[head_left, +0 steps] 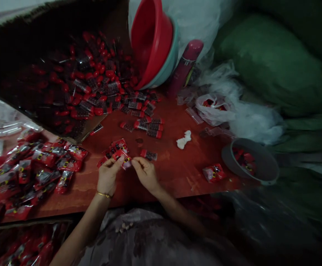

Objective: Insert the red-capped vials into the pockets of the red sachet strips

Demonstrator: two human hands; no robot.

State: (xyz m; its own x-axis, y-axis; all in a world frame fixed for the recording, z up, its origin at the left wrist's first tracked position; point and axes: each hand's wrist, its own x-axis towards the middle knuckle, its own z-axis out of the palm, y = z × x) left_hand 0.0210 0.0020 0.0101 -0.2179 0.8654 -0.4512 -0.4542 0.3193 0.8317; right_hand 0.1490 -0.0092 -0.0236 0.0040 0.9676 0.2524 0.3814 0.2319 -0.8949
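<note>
My left hand [108, 175] pinches a small red printed packet [126, 162] between thumb and fingers, just above the front of the red table. The fingers of my right hand [147, 174] are closed at the packet's right edge; the exact grip there is too small to make out. Beneath and behind my left fingers lies a small pile of red printed cards [119, 145]. A clear-bodied, red-capped piece [149, 154] lies just beyond my right hand. Farther back, several similar red-capped pieces [150, 127] form a group on the table.
A tipped cardboard box [0, 98] spills red-capped pieces at the back left. Filled red packets [44, 159] are heaped at the left. Behind stand a red basin [165, 37] and a flask [181, 68]. To the right are plastic bags [249, 118] and a grey bowl [263, 177].
</note>
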